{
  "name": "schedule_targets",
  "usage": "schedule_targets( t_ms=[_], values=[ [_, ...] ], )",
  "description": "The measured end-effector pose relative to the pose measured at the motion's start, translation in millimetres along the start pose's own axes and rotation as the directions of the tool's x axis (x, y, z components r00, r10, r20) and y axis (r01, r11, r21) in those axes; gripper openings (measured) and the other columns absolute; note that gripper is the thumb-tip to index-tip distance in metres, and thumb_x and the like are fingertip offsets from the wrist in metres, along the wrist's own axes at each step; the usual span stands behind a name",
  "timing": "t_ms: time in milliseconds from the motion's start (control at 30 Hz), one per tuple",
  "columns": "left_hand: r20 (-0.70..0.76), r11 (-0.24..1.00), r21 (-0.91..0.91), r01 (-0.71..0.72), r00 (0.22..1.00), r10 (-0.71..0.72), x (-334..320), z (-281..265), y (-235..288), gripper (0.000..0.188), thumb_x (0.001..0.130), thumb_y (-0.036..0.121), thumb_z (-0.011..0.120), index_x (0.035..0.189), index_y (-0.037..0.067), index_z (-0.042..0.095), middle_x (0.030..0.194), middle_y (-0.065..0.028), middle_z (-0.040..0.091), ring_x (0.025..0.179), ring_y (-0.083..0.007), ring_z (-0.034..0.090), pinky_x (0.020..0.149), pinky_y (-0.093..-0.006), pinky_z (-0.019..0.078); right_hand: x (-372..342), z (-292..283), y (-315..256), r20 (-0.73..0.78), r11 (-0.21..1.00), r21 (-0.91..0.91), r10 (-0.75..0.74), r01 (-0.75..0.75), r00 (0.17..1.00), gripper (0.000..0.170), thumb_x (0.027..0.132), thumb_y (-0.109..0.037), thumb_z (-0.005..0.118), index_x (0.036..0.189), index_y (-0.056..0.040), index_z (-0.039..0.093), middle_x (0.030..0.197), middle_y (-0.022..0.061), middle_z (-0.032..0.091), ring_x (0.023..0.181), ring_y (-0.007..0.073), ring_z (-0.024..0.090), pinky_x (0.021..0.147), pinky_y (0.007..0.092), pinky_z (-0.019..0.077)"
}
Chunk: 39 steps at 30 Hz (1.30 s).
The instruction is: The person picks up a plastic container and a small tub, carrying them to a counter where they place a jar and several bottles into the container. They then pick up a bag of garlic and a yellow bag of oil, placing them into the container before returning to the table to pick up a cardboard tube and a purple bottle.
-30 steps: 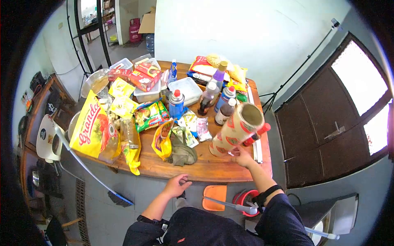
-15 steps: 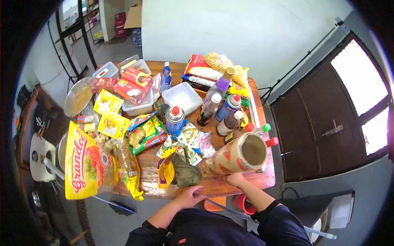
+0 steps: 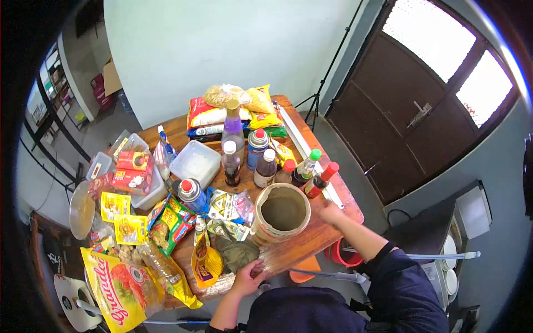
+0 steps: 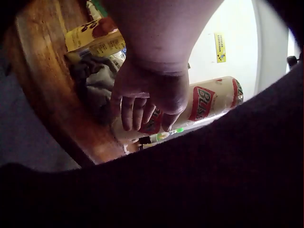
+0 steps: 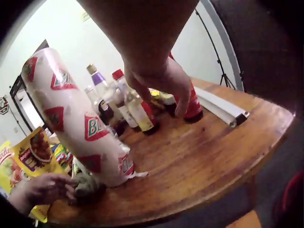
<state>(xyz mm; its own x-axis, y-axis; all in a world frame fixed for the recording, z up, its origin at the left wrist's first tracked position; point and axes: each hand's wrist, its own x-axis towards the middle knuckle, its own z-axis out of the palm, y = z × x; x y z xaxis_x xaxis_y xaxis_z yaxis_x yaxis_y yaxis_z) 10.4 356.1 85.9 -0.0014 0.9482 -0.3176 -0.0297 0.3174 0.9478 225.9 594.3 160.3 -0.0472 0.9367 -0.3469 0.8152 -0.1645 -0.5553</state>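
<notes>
My right hand is low over the right side of the table, beside a red-capped sauce bottle. In the right wrist view its loosely extended fingers overlap the bottle's red body. My left hand is at the table's front edge by a crumpled dark green cloth, its fingers loose and holding nothing. A tall roll of printed film with a hollow core stands between the hands. Behind it are a green-capped bottle and another red-capped bottle.
Glass bottles and a spray can stand mid-table. Leftward are food packets, a large yellow pouch and plastic tubs. A white rail lies along the right edge. Stacked bags sit at the back.
The roll now stands more upright, and my right hand has left its base for the red-capped bottle. My left hand has come to the table edge by the cloth. The head view has shifted.
</notes>
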Motion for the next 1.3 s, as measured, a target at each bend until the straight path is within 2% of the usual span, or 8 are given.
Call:
schedule_targets(
  t_ms=[67, 167, 400, 567, 800, 1000, 1133, 1300],
  values=[
    [0.017, 0.999, -0.017, 0.036, 0.999, -0.035, -4.1, 1.9, 6.1, 0.04, 0.074, 0.014, 0.062, 0.108, 0.001, 0.046, 0.095, -0.0113, 0.057, 0.086, -0.0167, 0.055, 0.076, -0.0287, 0.0439, 21.6, -25.2, -4.0, -0.081, 0.974, 0.211, 0.1, -0.081, 0.992, 0.053, 0.068, -0.02, 0.065, 0.112, 0.001, 0.044, 0.095, 0.0144, 0.054, 0.088, 0.018, 0.052, 0.076, 0.0297, 0.0422],
    [0.032, 1.0, 0.021, -0.017, 0.999, 0.016, -3.1, 5.7, 3.2, 0.039, 0.074, 0.012, 0.062, 0.108, 0.002, 0.046, 0.093, -0.01, 0.056, 0.084, -0.0156, 0.055, 0.075, -0.0277, 0.044, 22.3, -42.3, -31.9, -0.285, 0.898, 0.408, -0.047, 0.165, 0.957, 0.058, 0.062, -0.022, 0.071, 0.111, -0.0026, 0.045, 0.086, 0.0104, 0.058, 0.081, 0.0191, 0.055, 0.069, 0.0305, 0.0441],
    [0.047, 0.998, 0.039, -0.046, 0.998, 0.044, -3.1, 12.1, -4.7, 0.038, 0.074, 0.014, 0.063, 0.106, 0.002, 0.047, 0.09, -0.0085, 0.056, 0.08, -0.0144, 0.055, 0.072, -0.0266, 0.0448, 73.6, -16.3, 2.2, -0.361, 0.912, 0.315, -0.14, 0.262, 0.922, 0.03, 0.065, -0.019, 0.067, 0.088, -0.0035, 0.057, 0.078, 0.0083, 0.059, 0.07, 0.0193, 0.055, 0.066, 0.031, 0.044],
    [0.052, 0.999, 0.011, -0.041, 0.998, 0.04, -15.8, 22.9, -1.6, 0.039, 0.072, 0.012, 0.064, 0.106, 0.001, 0.048, 0.088, -0.0068, 0.056, 0.08, -0.0123, 0.055, 0.072, -0.0251, 0.0441, 19.1, -35.0, -2.5, -0.426, 0.933, 0.13, -0.253, 0.336, 0.869, 0.031, 0.064, -0.02, 0.067, 0.089, -0.0042, 0.06, 0.081, 0.0134, 0.062, 0.075, 0.0216, 0.059, 0.068, 0.0322, 0.0441],
    [0.066, 0.997, -0.014, -0.079, 0.995, 0.08, -37.5, 44.4, -5.6, 0.036, 0.073, 0.006, 0.062, 0.106, 0.001, 0.048, 0.087, -0.0055, 0.055, 0.077, -0.0111, 0.054, 0.072, -0.0222, 0.0427, -56.2, -101.4, 31.9, -0.413, 0.834, 0.396, -0.212, 0.385, 0.886, 0.013, 0.07, -0.006, 0.063, 0.081, 0.0004, 0.058, 0.076, 0.0044, 0.06, 0.071, 0.0099, 0.056, 0.066, 0.0241, 0.0457],
    [0.183, 0.991, 0.137, 0.002, 0.983, -0.027, -52.7, 103.3, 4.8, 0.032, 0.074, 0.004, 0.06, 0.104, 0.001, 0.049, 0.085, -0.0039, 0.055, 0.076, -0.0095, 0.053, 0.069, -0.0218, 0.0432, -194.3, -190.8, 121.9, -0.7, 0.515, 0.476, -0.269, 0.713, 0.661, 0.016, 0.069, -0.006, 0.064, 0.083, -0.0013, 0.058, 0.079, 0.0038, 0.06, 0.074, 0.0087, 0.055, 0.069, 0.024, 0.0445],
    [0.31, 0.931, 0.365, 0.01, 0.942, -0.131, -62.2, 176.5, -1.2, 0.032, 0.073, 0.007, 0.061, 0.102, 0.0, 0.05, 0.081, -0.0033, 0.057, 0.076, -0.0106, 0.053, 0.069, -0.0229, 0.0433, -319.3, -222.8, 227.7, -0.827, 0.702, 0.265, -0.187, 0.662, 0.53, 0.019, 0.067, -0.01, 0.065, 0.083, -0.0018, 0.058, 0.076, 0.005, 0.061, 0.072, 0.0095, 0.057, 0.067, 0.0259, 0.0454],
    [0.486, 0.841, 0.538, -0.053, 0.835, -0.258, -73.5, 281.9, -25.1, 0.035, 0.071, 0.014, 0.066, 0.098, -0.001, 0.051, 0.077, -0.004, 0.057, 0.071, -0.0102, 0.053, 0.065, -0.023, 0.0436, -478.2, -197.5, 367.5, -0.911, 0.965, 0.114, 0.007, 0.236, 0.413, 0.023, 0.063, -0.016, 0.068, 0.081, -0.0051, 0.06, 0.073, 0.0085, 0.061, 0.065, 0.0192, 0.059, 0.062, 0.0268, 0.0454]
  ],
)
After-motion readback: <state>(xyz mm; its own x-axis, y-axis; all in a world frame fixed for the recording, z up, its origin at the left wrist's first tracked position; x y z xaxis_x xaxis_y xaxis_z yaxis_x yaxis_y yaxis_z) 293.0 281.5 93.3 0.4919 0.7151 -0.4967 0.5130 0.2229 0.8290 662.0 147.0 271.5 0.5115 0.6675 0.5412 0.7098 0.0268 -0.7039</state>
